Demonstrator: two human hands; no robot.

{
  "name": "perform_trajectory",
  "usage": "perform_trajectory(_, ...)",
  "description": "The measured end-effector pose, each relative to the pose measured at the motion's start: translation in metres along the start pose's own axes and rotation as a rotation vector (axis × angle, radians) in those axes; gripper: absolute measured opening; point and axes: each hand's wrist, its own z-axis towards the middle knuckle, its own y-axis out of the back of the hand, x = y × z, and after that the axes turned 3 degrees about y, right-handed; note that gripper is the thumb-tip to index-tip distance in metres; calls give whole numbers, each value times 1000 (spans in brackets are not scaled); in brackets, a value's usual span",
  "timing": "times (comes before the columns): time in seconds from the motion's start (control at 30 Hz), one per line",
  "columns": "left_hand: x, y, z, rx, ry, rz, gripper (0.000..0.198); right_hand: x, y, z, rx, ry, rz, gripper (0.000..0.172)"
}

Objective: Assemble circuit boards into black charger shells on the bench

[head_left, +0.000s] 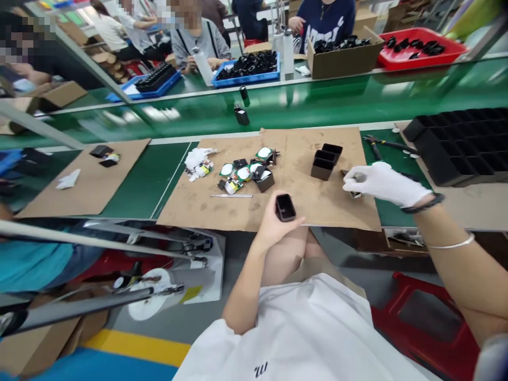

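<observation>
My bare left hand (273, 227) is wrapped around a black plastic housing (286, 208), its open end facing up, just over the front edge of the cardboard sheet (305, 203). On the sheet's right side, my white-gloved right hand (383, 182) has its fingers closed at a small dark piece (356, 194), mostly hidden by the glove. Left of that hand stand black empty housings (322, 168) side by side. Several circuit boards with white round parts (243, 173) lie in a loose group, with another housing (265, 181) beside them and thin tweezers (230, 196) in front.
Pliers (373, 148) lie right of the sheet, near a large block of black housings (460, 143). A green conveyor belt (190, 116) runs behind, carrying small black parts (241, 115). Co-workers sit across it with blue trays (246, 78) and a red tray (420, 61).
</observation>
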Motion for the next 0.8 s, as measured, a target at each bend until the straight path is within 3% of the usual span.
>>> perform_trajectory(0.07, -10, -4, -10, 47, 21, -41, 55, -5, 7, -4, 80, -10, 310, 34)
perform_trajectory(0.13, -18, -7, -18, 109, 49, -78, 59, -3, 4, -17, 82, -96, 729, 43)
perform_trajectory(0.2, -25, -10, -23, 160, 58, -127, 61, 5, -8, -34, 6, -189, 1064, 48)
perform_trajectory(0.27, -32, -13, -27, 197, 42, -184, 60, 22, -22, -53, -103, -175, 1198, 48)
perform_trajectory(0.37, -44, -17, -29, 239, 1, -225, 58, 53, -36, -73, -370, 31, 1179, 48)
perform_trajectory(0.47, -56, -18, -30, 244, -33, -138, 57, 78, -38, -79, -616, 360, 994, 49)
perform_trajectory(0.53, -64, -16, -30, 234, -83, -71, 60, 89, -38, -77, -633, 623, 872, 44)
perform_trajectory(0.6, -70, -12, -29, 224, -137, -19, 62, 94, -38, -74, -560, 783, 792, 37)
perform_trajectory(0.67, -75, -7, -28, 222, -171, 54, 61, 95, -40, -72, -484, 816, 760, 33)
perform_trajectory(0.8, -83, 1, -26, 259, -245, 185, 57, 95, -46, -71, -494, 839, 746, 29)
